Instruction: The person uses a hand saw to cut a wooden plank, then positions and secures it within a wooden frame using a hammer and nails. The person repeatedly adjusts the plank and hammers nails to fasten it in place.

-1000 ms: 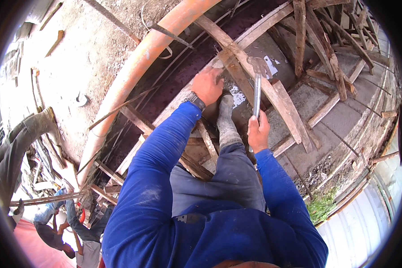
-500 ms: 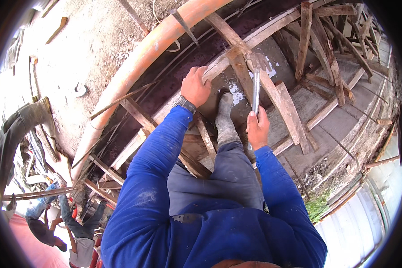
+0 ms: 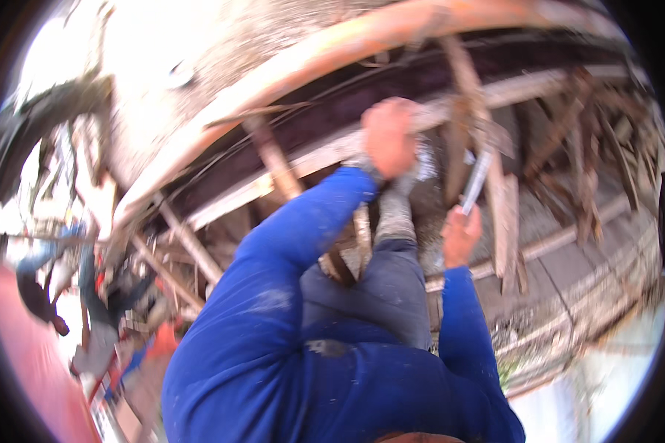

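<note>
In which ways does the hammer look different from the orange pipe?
The hammer is short; the orange pipe is far longer. The hammer's handle looks silvery, while the pipe is orange. The hammer is gripped in the right hand; the pipe is not held. Both appear blurred.

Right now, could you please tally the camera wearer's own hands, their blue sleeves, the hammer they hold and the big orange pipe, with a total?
Left hand and right hand: 2
Left blue sleeve and right blue sleeve: 2
Hammer, held in the right hand: 1
Orange pipe: 1
Total: 6
</note>
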### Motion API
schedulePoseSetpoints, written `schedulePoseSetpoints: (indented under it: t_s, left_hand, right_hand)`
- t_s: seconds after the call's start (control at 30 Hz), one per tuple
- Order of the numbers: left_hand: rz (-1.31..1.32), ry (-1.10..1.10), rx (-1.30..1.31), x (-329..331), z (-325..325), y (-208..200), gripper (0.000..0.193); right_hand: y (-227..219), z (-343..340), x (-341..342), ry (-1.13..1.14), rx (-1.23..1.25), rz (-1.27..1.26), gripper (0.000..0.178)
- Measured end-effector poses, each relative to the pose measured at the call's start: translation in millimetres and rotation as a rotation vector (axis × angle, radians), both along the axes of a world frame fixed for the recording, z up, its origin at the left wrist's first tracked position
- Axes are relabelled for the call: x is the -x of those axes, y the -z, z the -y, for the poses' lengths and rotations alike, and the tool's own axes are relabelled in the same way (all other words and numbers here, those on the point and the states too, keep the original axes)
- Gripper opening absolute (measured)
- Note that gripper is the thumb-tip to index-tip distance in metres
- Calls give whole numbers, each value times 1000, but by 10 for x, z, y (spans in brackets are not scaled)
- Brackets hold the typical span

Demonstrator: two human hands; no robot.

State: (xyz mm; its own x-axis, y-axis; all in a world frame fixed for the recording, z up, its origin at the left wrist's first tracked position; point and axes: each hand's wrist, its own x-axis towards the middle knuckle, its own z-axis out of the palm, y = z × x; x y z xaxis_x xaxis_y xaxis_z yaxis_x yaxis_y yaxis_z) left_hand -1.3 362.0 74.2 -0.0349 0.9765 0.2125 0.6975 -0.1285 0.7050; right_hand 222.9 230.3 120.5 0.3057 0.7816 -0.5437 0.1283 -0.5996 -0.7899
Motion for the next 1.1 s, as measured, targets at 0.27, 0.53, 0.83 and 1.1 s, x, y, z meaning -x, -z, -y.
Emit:
schedulePoseSetpoints:
  t_s: [0.27,0.53,0.83,1.1]
  left_hand:
    - [487,423,423,-387,938,-278,28]
    - [401,404,603,270,1685,-257,38]
    - [215,364,833,1304,3045,-100,27]
    - [252,334,903,1326,3442,-273,27]
  right_hand:
    - [-91,175,11,-190,83,22,40]
    - [38,457,183,-463,62,149,40]
    - [-576,-221,1141,-565,-277,140,41]
    - [-784,-1521,2120,-656,-663,99,55]
